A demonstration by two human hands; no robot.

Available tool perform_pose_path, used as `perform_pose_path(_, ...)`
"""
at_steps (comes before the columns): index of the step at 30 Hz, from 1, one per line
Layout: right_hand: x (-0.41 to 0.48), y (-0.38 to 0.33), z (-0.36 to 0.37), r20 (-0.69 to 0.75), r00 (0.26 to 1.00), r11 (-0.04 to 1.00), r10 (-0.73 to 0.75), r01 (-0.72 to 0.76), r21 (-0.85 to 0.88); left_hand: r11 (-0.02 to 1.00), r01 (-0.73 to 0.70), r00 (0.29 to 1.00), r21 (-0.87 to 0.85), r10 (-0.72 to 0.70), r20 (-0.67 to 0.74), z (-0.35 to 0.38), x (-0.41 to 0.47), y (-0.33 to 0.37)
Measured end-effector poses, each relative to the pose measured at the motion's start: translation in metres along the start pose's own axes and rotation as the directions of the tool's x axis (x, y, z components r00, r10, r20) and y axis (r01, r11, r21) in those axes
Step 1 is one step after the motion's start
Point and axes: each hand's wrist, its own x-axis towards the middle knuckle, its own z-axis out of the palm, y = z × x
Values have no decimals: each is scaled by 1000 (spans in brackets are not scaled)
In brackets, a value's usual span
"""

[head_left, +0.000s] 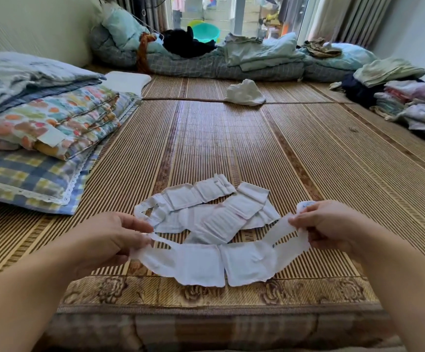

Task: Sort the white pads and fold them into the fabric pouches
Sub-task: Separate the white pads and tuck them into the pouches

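1. Over the near edge of the mat [206,138], a white strip [219,262] of two pad-like squares side by side hangs stretched between both hands.
2. Left hand [105,240] pinches the strip's left end, thumb on top and fingers curled beneath.
3. Right hand [328,224] pinches the right end, fingers pressed together on the fabric loop there.
4. Just beyond the strip, more white pads [211,209] lie in a loose overlapping pile on the mat, some joined in rows.
5. Farther up the mat, a crumpled white cloth [244,94] lies alone.
6. At left, folded quilts [51,120] sit stacked on a plaid pillow [28,184].
7. At right, folded clothes [409,102] are piled near the wall.
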Motion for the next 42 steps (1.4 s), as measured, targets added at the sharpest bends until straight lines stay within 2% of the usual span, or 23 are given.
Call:
perform_pose_path(4,-4,-6,36,108,994,996,-19,28,-81,999,-38,998,-38,40,55,8,1,2)
perform_pose_path(8,-10,-8,72,236,971,996,-39,57,-69,993,-90,985,-76,101,143,12,0,7)
perform_pose_path(14,-13,-5,94,306,952,997,-17,39,-67,988,-143,966,-53,151,211,42,-2,14)
perform_pose_path(23,-16,-1,93,326,945,987,-31,79,-137,945,-252,955,207,208,212,102,9,14)
perform_pose_path(24,-17,-1,93,334,942,986,-33,85,-143,908,-289,951,303,238,195,104,12,13)
perform_pose_path(27,-19,2,90,347,936,980,-61,122,-156,631,-424,892,650,417,176,103,15,9)
perform_pose_path(29,-19,1,84,317,943,974,-106,163,-159,553,-452,859,700,481,174,99,15,8)
perform_pose_path(32,-15,0,70,226,962,977,-153,182,-115,565,-487,844,666,502,191,91,17,10)
perform_pose_path(35,-9,3,57,131,980,978,-151,167,-121,631,-523,850,573,439,292,86,19,11)
perform_pose_path(39,-4,11,51,50,985,950,-168,175,-260,703,-537,840,466,398,368,80,21,10)
perform_pose_path(42,-4,14,54,33,983,883,-182,178,-435,698,-536,830,475,333,447,83,23,5)
